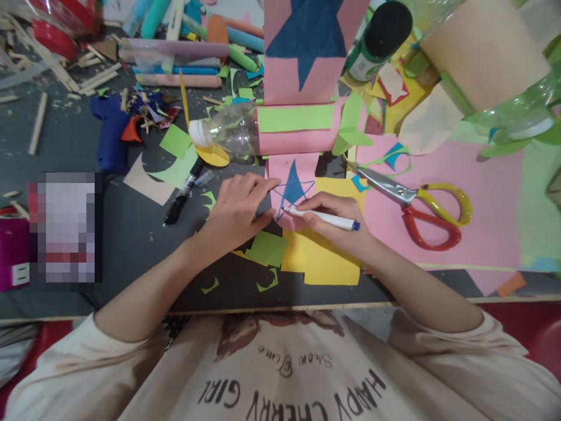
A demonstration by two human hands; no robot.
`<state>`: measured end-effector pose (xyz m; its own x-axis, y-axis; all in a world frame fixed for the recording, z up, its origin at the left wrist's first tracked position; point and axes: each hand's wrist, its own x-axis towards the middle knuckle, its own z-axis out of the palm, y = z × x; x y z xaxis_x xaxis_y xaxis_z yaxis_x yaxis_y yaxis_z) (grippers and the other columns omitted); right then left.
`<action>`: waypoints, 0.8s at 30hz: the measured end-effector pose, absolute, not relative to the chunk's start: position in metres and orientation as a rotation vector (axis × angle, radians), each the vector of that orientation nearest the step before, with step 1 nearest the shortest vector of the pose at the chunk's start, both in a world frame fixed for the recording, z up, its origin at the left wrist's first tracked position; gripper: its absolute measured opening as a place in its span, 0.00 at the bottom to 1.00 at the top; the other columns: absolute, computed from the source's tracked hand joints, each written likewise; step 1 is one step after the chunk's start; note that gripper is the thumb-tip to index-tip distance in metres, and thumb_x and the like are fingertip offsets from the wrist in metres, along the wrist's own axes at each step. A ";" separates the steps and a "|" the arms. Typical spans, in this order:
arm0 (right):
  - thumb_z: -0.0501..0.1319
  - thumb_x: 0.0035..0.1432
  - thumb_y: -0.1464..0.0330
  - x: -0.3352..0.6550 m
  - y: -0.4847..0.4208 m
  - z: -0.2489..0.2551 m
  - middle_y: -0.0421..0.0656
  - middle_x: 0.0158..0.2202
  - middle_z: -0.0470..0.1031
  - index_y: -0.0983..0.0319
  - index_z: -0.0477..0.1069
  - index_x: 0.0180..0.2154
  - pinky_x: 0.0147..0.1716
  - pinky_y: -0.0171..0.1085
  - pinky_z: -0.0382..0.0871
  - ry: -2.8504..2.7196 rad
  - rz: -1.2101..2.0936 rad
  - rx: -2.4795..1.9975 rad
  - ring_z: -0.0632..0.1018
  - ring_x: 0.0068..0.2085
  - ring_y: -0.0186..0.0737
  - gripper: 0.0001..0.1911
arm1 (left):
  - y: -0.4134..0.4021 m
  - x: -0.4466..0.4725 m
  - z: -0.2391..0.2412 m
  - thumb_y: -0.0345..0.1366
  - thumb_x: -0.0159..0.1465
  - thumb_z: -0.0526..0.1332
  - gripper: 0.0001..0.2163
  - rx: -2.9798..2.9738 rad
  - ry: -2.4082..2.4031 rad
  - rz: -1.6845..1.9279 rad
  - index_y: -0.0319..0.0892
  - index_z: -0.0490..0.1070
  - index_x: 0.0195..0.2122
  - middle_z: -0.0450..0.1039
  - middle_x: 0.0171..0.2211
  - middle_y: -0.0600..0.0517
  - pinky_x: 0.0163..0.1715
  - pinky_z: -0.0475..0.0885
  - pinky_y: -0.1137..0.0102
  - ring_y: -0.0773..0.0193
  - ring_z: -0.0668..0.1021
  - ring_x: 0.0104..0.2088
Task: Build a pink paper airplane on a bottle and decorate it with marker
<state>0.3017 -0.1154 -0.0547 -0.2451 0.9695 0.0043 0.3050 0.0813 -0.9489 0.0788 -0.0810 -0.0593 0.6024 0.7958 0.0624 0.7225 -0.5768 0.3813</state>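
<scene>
My right hand [335,219] grips a white marker [326,217] with a blue end cap, its tip against a pink paper flap [287,223]. On that flap is a blue star [292,186], its upper part and middle coloured in and its side points only outlined. My left hand [243,204] lies flat with fingers spread, fingertips at the flap's left edge. The flap joins a plastic bottle [234,130] lying on its side, wrapped in pink paper with a light green strip [295,119]. Beyond it, a larger pink piece bears a dark blue star [307,41].
Scissors [409,196] with red and yellow handles lie open on pink paper [486,199] at right. A blue glue gun [110,131], a black marker [182,193] and paper scraps are at left. A green bottle with black cap [379,41] stands behind. Yellow paper [333,260] lies near the front edge.
</scene>
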 end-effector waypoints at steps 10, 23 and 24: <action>0.63 0.61 0.64 0.304 -0.114 -0.048 0.41 0.28 0.80 0.60 0.78 0.32 0.26 0.34 0.69 -1.742 1.262 -1.209 0.77 0.27 0.35 0.08 | -0.081 0.079 -0.061 0.37 0.70 0.55 0.17 2.520 1.228 0.337 0.40 0.67 0.59 0.73 0.47 0.42 0.48 0.66 0.59 0.48 0.74 0.50; 0.64 0.60 0.62 0.301 -0.112 -0.054 0.40 0.27 0.79 0.59 0.77 0.33 0.26 0.34 0.70 -1.531 1.220 -1.311 0.77 0.27 0.36 0.08 | -0.081 0.079 -0.059 0.38 0.71 0.54 0.18 2.507 1.225 0.327 0.40 0.68 0.60 0.73 0.47 0.41 0.49 0.66 0.58 0.48 0.74 0.50; 0.64 0.60 0.63 0.301 -0.112 -0.054 0.40 0.27 0.79 0.59 0.77 0.32 0.26 0.34 0.69 -1.551 1.203 -1.309 0.77 0.27 0.35 0.07 | -0.081 0.079 -0.059 0.37 0.71 0.55 0.18 2.505 1.226 0.330 0.40 0.68 0.59 0.73 0.47 0.41 0.49 0.66 0.58 0.48 0.74 0.50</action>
<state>0.3009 -0.1123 -0.0540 -0.1834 0.9828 -0.0205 0.2643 0.0292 -0.9640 0.0791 -0.0807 -0.0593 0.6027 0.7956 0.0609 0.7187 -0.5744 0.3917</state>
